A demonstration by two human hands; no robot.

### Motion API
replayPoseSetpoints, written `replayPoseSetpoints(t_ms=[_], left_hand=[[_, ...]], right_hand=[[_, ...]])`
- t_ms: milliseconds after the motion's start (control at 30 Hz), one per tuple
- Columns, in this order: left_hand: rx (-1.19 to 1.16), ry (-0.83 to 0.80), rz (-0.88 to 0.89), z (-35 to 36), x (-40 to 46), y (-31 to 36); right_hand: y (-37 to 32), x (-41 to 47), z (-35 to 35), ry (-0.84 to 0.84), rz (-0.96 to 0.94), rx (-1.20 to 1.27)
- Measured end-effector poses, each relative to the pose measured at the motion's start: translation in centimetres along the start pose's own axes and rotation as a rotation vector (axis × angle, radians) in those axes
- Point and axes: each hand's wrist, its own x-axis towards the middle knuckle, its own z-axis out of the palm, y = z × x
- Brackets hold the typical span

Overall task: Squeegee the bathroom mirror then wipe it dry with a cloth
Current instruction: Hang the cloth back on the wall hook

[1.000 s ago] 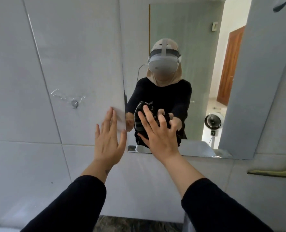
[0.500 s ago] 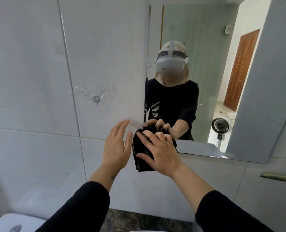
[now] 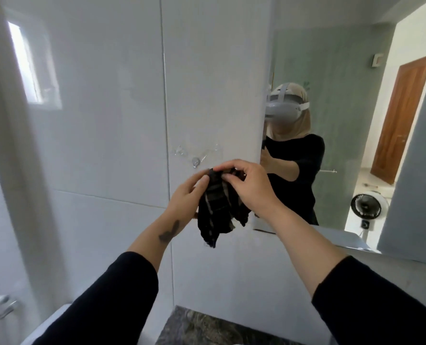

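head view: both hands pinch the dark cloth (image 3: 218, 207) by its top edge, left hand (image 3: 185, 199) and right hand (image 3: 250, 186) close together, cloth hanging straight down between them. the mirror (image 3: 344, 100) lies forward and right, nearer the right hand.

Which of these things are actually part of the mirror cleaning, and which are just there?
Part of the job:
cloth, dark, held at its top by both hands
left hand
right hand
mirror

Just there:
wall hook
fan, seen in the reflection
door, reflected
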Motion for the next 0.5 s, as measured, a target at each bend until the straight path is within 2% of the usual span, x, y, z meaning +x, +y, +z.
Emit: replayPoseSetpoints(t_ms=[100,233,300,433,500], left_hand=[[0.238,-0.007,0.019,-2.2,0.2,0.0],[0.07,-0.005,0.021,-3.7,0.5,-0.2],[0.064,-0.004,0.052,-4.4,0.8,-0.4],[0.338,0.11,0.161,-6.0,2.9,-1.1],[0.374,0.185,0.217,-6.4,4.4,-1.5]], right_hand=[[-0.8,1.5,1.6,-0.017,-0.004,0.031],[-0.8,2.8,3.6,-0.038,-0.017,0.076],[-0.1,3.4,4.0,0.013,-0.045,-0.003],[1.9,4.7,4.9,0.099,-0.131,-0.27],[2.8,5.3,5.6,0.137,-0.188,-0.403]])
